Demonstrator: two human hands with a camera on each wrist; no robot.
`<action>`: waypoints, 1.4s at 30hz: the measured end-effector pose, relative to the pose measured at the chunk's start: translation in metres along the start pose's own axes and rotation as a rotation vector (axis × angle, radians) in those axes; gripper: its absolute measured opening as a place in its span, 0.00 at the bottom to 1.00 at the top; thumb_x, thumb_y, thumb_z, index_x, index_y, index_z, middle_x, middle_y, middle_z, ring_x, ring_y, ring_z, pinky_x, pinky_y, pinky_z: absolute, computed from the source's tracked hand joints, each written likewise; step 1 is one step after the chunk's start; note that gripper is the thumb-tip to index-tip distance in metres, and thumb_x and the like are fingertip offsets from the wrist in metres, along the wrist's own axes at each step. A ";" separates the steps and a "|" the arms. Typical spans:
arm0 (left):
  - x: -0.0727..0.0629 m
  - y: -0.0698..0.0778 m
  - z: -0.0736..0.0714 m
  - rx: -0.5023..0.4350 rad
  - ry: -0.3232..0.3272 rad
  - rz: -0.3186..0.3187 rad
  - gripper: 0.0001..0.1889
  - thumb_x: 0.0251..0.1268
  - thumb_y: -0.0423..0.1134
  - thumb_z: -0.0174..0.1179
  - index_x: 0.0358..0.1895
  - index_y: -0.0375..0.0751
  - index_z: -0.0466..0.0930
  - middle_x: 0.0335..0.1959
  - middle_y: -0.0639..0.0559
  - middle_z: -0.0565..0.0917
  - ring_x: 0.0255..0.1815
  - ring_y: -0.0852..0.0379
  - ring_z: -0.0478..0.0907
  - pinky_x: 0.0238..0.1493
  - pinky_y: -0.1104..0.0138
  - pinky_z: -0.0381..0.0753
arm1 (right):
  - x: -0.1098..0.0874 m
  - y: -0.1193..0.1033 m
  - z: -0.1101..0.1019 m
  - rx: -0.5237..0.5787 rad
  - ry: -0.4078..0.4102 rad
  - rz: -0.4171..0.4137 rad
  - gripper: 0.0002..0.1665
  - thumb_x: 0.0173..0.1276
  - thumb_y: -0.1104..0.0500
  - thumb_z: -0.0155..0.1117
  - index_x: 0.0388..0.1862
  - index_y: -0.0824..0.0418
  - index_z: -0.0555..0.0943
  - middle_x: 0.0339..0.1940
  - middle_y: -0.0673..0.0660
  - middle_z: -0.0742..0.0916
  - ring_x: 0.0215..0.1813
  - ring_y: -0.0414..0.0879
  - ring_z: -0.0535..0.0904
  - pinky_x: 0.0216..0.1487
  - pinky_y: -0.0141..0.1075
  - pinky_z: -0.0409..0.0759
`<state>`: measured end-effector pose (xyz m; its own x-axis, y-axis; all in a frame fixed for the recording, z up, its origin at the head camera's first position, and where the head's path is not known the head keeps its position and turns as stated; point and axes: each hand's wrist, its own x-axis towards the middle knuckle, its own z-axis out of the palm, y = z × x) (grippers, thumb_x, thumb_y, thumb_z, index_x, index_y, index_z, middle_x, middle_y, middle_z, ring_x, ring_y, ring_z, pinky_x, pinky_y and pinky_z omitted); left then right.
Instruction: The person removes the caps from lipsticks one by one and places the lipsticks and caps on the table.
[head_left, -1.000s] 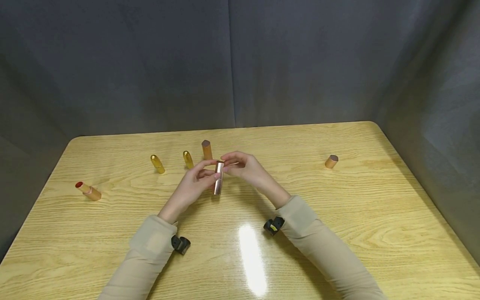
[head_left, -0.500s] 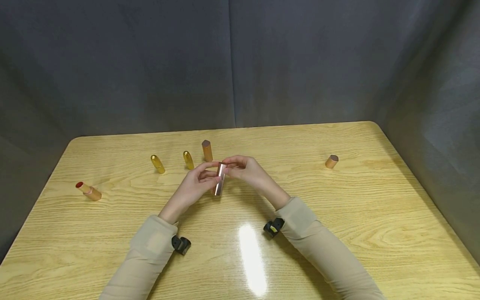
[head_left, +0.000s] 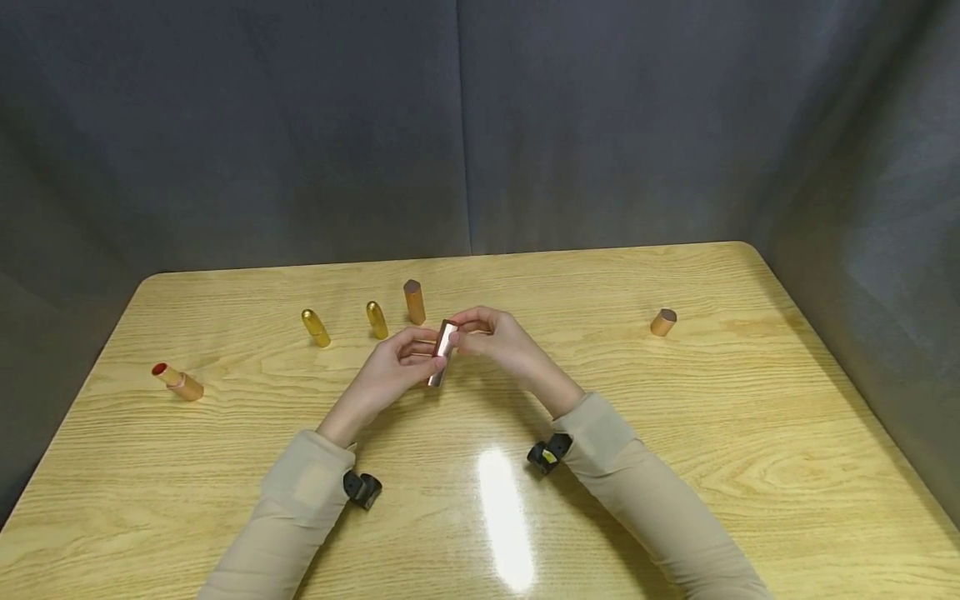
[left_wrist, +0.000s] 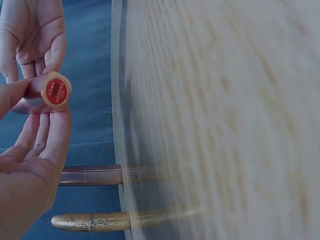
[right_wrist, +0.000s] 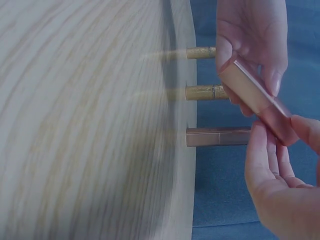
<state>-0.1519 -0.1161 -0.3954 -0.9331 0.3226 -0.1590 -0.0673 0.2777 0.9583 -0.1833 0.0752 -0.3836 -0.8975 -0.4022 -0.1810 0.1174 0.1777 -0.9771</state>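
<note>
Left hand: the person's left hand grips the lower part of a shiny rose-gold tube, thumb on the near face, fingers round the far side.
Right hand: the right hand pinches the upper end of the same tube between thumb and fingers; the two hands are near each other.
Held tube: it is raised off the table, tilted, between the hands; in the right wrist view a seam crosses it; in the left wrist view its base shows a round red sticker with print too small to read.
Wrists: beige sleeves cover both forearms; a small black device sits at the left cuff, another black device at the right.
Upright copper tube: a copper-coloured tube stands just beyond the held one, towards the back edge.
Gold pair: a round-topped gold tube stands to the left of the copper one; a second gold tube stands farther left, apart from it.
Uncapped lipstick: farthest left, a lipstick shows its red tip.
Short piece: a short copper-coloured piece stands well apart on the right.
Surface: a wood-grain table carries them; a bright reflection lies on its near part.
Backdrop: dark grey-blue cloth hangs behind the table and at its sides.
</note>
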 end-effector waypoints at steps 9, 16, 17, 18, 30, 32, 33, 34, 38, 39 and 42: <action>0.001 0.001 0.002 0.018 0.023 -0.030 0.24 0.68 0.45 0.59 0.61 0.35 0.71 0.56 0.39 0.77 0.54 0.50 0.79 0.55 0.59 0.80 | 0.000 -0.001 0.000 0.079 0.005 -0.006 0.21 0.70 0.64 0.55 0.59 0.73 0.71 0.49 0.60 0.79 0.42 0.39 0.79 0.64 0.52 0.74; 0.001 0.004 0.003 0.008 0.023 -0.012 0.22 0.68 0.43 0.59 0.60 0.35 0.71 0.55 0.38 0.77 0.51 0.52 0.80 0.49 0.66 0.80 | -0.002 -0.003 -0.002 0.085 -0.003 -0.029 0.22 0.71 0.63 0.54 0.60 0.73 0.70 0.48 0.59 0.80 0.43 0.39 0.80 0.62 0.49 0.77; 0.001 0.004 0.003 0.007 0.023 -0.010 0.22 0.68 0.42 0.59 0.60 0.34 0.71 0.55 0.38 0.77 0.51 0.52 0.80 0.49 0.66 0.80 | -0.002 -0.003 -0.002 0.088 -0.005 -0.027 0.21 0.72 0.63 0.54 0.60 0.73 0.70 0.49 0.59 0.80 0.43 0.38 0.80 0.61 0.47 0.78; 0.001 0.004 0.003 0.004 0.023 -0.008 0.22 0.67 0.42 0.59 0.60 0.34 0.71 0.55 0.38 0.78 0.51 0.52 0.80 0.49 0.67 0.80 | -0.002 -0.004 -0.002 0.091 -0.008 -0.027 0.21 0.72 0.63 0.54 0.60 0.73 0.70 0.49 0.59 0.79 0.43 0.38 0.80 0.61 0.45 0.78; 0.000 0.008 0.001 0.011 0.034 0.035 0.23 0.67 0.39 0.60 0.61 0.34 0.70 0.57 0.37 0.78 0.54 0.46 0.80 0.48 0.67 0.81 | -0.004 -0.006 -0.006 0.109 -0.044 -0.054 0.22 0.73 0.63 0.52 0.62 0.74 0.68 0.51 0.60 0.79 0.42 0.37 0.79 0.56 0.37 0.80; 0.000 0.008 0.001 0.022 0.031 0.047 0.23 0.66 0.39 0.60 0.62 0.35 0.70 0.58 0.37 0.78 0.53 0.46 0.80 0.49 0.67 0.81 | -0.004 -0.006 -0.007 0.133 -0.045 -0.054 0.23 0.73 0.64 0.51 0.62 0.74 0.67 0.53 0.62 0.78 0.43 0.36 0.79 0.62 0.42 0.78; 0.000 0.008 0.001 0.025 0.029 0.053 0.23 0.66 0.39 0.60 0.62 0.35 0.70 0.58 0.37 0.78 0.54 0.46 0.79 0.49 0.67 0.81 | -0.004 -0.006 -0.007 0.144 -0.045 -0.054 0.23 0.73 0.64 0.51 0.63 0.75 0.66 0.54 0.62 0.78 0.44 0.36 0.79 0.64 0.45 0.76; -0.001 0.009 0.001 0.027 0.024 0.056 0.24 0.66 0.39 0.60 0.63 0.36 0.70 0.58 0.38 0.78 0.54 0.46 0.79 0.49 0.67 0.81 | -0.004 -0.006 -0.008 0.153 -0.043 -0.053 0.23 0.73 0.64 0.50 0.63 0.75 0.66 0.54 0.63 0.78 0.44 0.36 0.79 0.65 0.47 0.74; -0.002 0.009 0.001 0.030 0.001 0.055 0.26 0.67 0.40 0.59 0.66 0.40 0.68 0.60 0.38 0.77 0.54 0.45 0.79 0.48 0.68 0.81 | -0.003 -0.007 -0.010 0.183 -0.030 -0.044 0.23 0.73 0.65 0.50 0.64 0.75 0.65 0.54 0.61 0.77 0.45 0.36 0.79 0.64 0.43 0.75; -0.002 0.008 0.001 0.031 -0.004 0.054 0.26 0.67 0.40 0.59 0.67 0.40 0.67 0.60 0.38 0.77 0.54 0.45 0.79 0.47 0.68 0.81 | -0.003 -0.007 -0.010 0.184 -0.024 -0.041 0.23 0.73 0.64 0.50 0.63 0.74 0.65 0.52 0.59 0.78 0.45 0.36 0.79 0.62 0.39 0.77; -0.003 0.008 0.002 0.036 -0.011 0.051 0.27 0.67 0.39 0.59 0.68 0.40 0.66 0.60 0.38 0.76 0.54 0.45 0.79 0.46 0.69 0.81 | -0.003 -0.007 -0.011 0.206 -0.007 -0.044 0.22 0.73 0.65 0.51 0.62 0.73 0.66 0.48 0.54 0.79 0.45 0.36 0.80 0.57 0.32 0.80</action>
<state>-0.1485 -0.1134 -0.3878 -0.9309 0.3475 -0.1130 -0.0067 0.2931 0.9561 -0.1862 0.0848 -0.3745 -0.9007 -0.4122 -0.1377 0.1633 -0.0275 -0.9862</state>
